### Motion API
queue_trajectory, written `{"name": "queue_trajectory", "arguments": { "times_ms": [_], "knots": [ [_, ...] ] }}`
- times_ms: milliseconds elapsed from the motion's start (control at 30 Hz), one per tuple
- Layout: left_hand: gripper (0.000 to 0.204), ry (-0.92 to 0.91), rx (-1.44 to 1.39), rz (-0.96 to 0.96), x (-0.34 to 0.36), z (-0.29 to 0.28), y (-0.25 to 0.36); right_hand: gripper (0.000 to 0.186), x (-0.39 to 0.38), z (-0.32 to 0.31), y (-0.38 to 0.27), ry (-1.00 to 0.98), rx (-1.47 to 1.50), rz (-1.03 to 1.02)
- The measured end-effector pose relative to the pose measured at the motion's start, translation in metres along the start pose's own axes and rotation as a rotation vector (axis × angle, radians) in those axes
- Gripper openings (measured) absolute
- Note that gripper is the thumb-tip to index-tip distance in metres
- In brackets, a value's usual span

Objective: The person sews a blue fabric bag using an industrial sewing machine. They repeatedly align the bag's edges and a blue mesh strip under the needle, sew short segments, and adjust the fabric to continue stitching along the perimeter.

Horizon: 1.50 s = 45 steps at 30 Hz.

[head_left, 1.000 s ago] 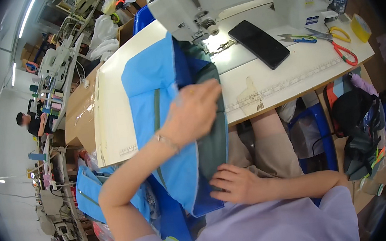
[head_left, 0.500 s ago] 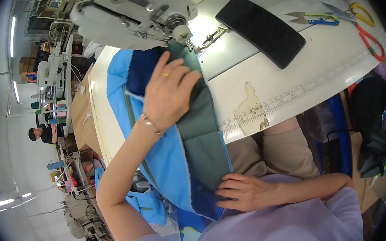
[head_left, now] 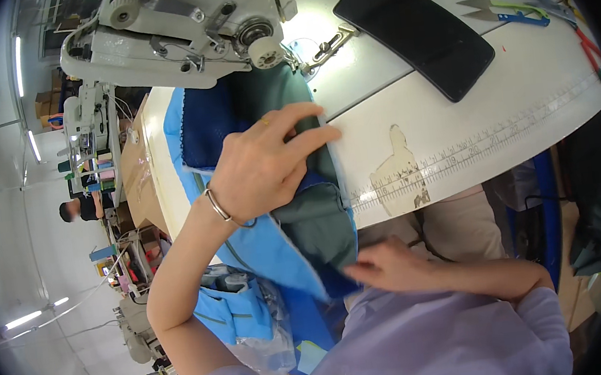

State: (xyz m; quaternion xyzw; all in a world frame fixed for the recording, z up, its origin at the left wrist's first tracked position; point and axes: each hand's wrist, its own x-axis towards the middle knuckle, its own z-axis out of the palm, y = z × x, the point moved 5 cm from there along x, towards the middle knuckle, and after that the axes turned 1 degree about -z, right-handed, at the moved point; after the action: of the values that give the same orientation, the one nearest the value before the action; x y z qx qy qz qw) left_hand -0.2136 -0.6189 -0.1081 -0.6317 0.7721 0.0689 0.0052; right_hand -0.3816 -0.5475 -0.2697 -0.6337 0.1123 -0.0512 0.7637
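Left hand [head_left: 263,163] on blue fabric [head_left: 269,253], right hand [head_left: 391,266] perhaps touching

From where I stand, the left hand [head_left: 258,164] covers part of the blue-and-green cloth [head_left: 315,222], so the folds beneath its palm are lost to me. The right hand [head_left: 389,266] is blurred; its fingertips seem to meet the cloth's near corner, though whether they grip it I can't say. The sewing machine [head_left: 175,43] is cut off above, the red-handled scissors [head_left: 590,49] at the dark rim. The distant co-worker [head_left: 87,207] is too small to make out.
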Motion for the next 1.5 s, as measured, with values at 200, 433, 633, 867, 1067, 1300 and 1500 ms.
{"name": "queue_trajectory", "arguments": {
  "times_ms": [200,433,633,867,1067,1300,1500],
  "knots": [
    [0.029,-0.054,0.028,0.193,0.009,0.003,-0.001,0.033,-0.029,0.007,-0.041,-0.018,-0.028,-0.184],
    [0.028,-0.125,-0.092,0.199,0.001,0.014,0.010,0.038,-0.017,0.003,-0.017,0.189,0.235,0.005],
    [0.039,0.114,-0.157,-0.006,-0.026,0.016,0.026,0.041,-0.007,0.022,-0.014,-0.112,0.236,0.056],
    [0.040,0.226,-0.152,-0.022,-0.047,0.020,0.026,0.035,-0.024,0.025,0.008,-0.167,0.155,0.117],
    [0.042,0.185,-0.144,-0.002,-0.051,0.023,0.028,0.025,-0.038,0.020,-0.020,-0.104,0.318,0.114],
    [0.033,0.201,-0.154,0.036,-0.040,0.022,0.018,0.020,-0.036,0.016,-0.019,-0.100,0.426,0.121],
    [0.029,0.213,-0.119,0.048,-0.020,0.018,-0.010,0.017,-0.013,0.000,-0.020,-0.006,0.428,0.122]
  ]
}}
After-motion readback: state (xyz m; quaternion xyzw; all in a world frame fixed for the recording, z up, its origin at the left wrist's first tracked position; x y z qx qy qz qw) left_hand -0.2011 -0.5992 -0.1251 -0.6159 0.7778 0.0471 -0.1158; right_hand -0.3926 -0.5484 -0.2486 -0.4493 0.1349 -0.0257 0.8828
